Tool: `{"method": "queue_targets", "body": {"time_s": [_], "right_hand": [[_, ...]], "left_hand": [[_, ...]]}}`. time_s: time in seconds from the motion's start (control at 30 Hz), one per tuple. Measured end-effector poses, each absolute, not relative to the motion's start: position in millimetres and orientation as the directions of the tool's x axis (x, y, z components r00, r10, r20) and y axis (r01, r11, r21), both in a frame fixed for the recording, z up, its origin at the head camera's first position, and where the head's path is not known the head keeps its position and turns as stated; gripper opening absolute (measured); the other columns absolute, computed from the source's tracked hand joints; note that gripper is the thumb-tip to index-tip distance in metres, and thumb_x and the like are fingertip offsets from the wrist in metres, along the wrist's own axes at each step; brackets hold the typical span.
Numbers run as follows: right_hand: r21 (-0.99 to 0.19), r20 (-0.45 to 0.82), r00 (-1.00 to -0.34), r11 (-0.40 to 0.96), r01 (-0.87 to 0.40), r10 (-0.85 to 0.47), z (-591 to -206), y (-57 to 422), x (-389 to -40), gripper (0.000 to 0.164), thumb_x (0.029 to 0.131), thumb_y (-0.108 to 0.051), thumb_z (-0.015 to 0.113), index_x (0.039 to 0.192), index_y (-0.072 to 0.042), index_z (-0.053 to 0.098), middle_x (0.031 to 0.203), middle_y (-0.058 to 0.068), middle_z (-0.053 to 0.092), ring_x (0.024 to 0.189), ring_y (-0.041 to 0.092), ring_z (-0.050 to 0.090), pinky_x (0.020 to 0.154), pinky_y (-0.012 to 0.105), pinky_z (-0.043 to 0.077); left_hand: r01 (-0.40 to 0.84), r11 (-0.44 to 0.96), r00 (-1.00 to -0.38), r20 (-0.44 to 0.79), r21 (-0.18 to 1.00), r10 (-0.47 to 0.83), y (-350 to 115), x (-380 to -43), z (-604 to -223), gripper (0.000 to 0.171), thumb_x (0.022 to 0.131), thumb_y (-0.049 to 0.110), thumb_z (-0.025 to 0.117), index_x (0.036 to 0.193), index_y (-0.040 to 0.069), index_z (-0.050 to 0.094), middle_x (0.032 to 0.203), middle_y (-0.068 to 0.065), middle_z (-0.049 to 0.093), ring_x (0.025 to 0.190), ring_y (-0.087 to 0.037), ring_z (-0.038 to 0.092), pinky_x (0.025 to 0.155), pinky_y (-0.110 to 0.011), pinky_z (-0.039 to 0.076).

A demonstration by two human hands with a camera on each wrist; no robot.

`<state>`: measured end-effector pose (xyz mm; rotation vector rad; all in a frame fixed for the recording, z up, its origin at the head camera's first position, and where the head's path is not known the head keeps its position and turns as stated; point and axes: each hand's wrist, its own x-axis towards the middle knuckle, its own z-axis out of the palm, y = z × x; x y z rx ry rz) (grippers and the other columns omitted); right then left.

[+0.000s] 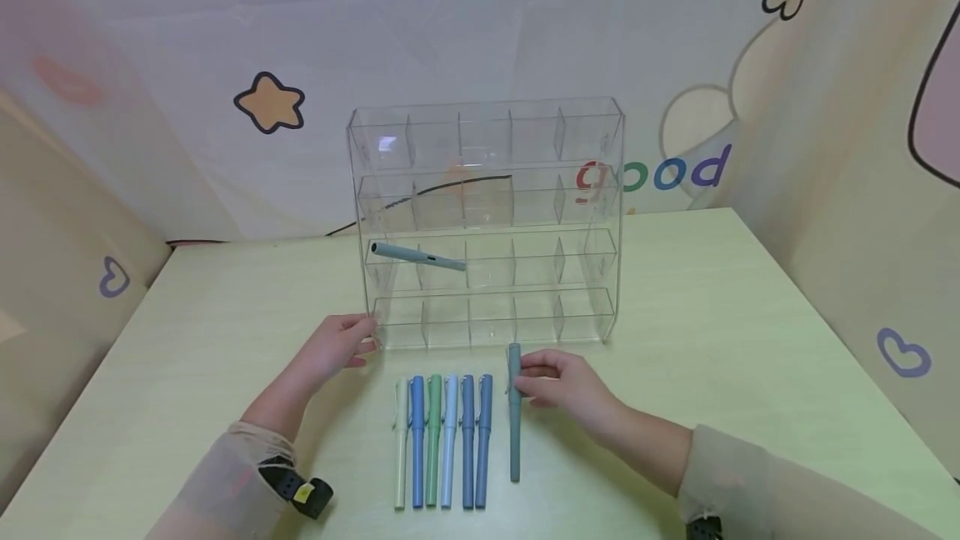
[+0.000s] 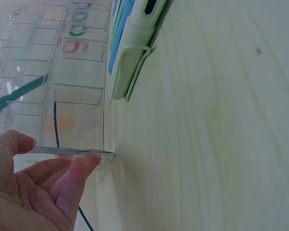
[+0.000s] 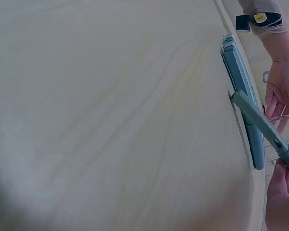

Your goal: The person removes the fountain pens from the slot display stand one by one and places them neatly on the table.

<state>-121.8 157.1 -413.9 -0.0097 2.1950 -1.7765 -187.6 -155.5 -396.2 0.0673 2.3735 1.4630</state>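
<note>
With thumb and fingers, my right hand [image 1: 566, 386] pinches a grey-green capped pen [image 1: 514, 432] by its upper part, the pen pointing lengthwise toward me. At the lower left corner of a clear acrylic rack [image 1: 491, 332], my left hand [image 1: 337, 348] grips the side panel, thumb on one side and fingers on the other in the left wrist view. A grey-blue pen [image 1: 416, 256] lies slanted across the left compartments of the rack's second tier from the bottom. Left of the held pen is a row of several capped pens, from a pale green pen [image 1: 401, 448] to a dark blue pen [image 1: 484, 444].
The upright rack has stacked tiers split by thin dividers and stands toward the back of the pale wooden table [image 1: 712, 315]. Behind it hangs a printed cloth [image 1: 487, 23]; cloth walls flank both sides. A camera strap [image 1: 296, 486] sits on the left wrist.
</note>
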Motion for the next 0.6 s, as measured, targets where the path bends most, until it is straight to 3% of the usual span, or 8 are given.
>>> {"method": "queue_targets", "body": {"time_s": [0.13,0.23,0.4,0.6], "right_hand": [[-0.931,-0.245,-0.949,0.321,0.173,-0.200,-418.4,152.4,-124.1,0.038,0.083,-0.008,0.069,0.116,0.004,0.057,0.091,0.008,0.065,0.074,0.017,0.062,0.065,0.032,0.055],[-0.907,-0.187,-0.947,0.416,0.064,-0.261,-420.2,153.0,-124.5,0.038,0.083,-0.007,0.069,0.117,0.004,0.056,0.086,0.006,0.065,0.071,0.016,0.062,0.061,0.029,0.054],[-0.822,-0.107,-0.926,0.557,-0.123,-0.363,-418.9,154.7,-124.7,0.031,0.082,-0.005,0.069,0.110,0.003,0.060,0.082,0.001,0.063,0.073,0.013,0.060,0.061,0.022,0.052],[-0.730,-0.092,-0.908,0.648,-0.218,-0.408,-415.1,154.8,-126.9,0.023,0.084,-0.006,0.066,0.105,0.002,0.063,0.083,0.000,0.062,0.075,0.013,0.061,0.063,0.021,0.052]], "left_hand": [[-0.147,0.469,-0.936,-0.276,0.871,0.218,-154.8,-187.8,-395.7,0.050,0.099,0.024,0.038,0.135,-0.011,0.039,0.137,-0.030,0.038,0.117,-0.037,0.050,0.084,-0.037,0.052],[-0.146,0.467,-0.936,-0.275,0.872,0.220,-154.8,-188.0,-396.1,0.050,0.100,0.024,0.038,0.135,-0.011,0.039,0.137,-0.030,0.038,0.117,-0.038,0.050,0.084,-0.038,0.052],[-0.140,0.467,-0.937,-0.270,0.873,0.224,-155.5,-188.8,-395.7,0.051,0.099,0.027,0.039,0.134,-0.011,0.039,0.137,-0.030,0.038,0.117,-0.038,0.051,0.084,-0.037,0.052],[-0.144,0.464,-0.936,-0.273,0.874,0.223,-155.7,-188.5,-395.0,0.051,0.100,0.026,0.039,0.134,-0.012,0.038,0.137,-0.030,0.038,0.117,-0.038,0.050,0.084,-0.037,0.052]]}}
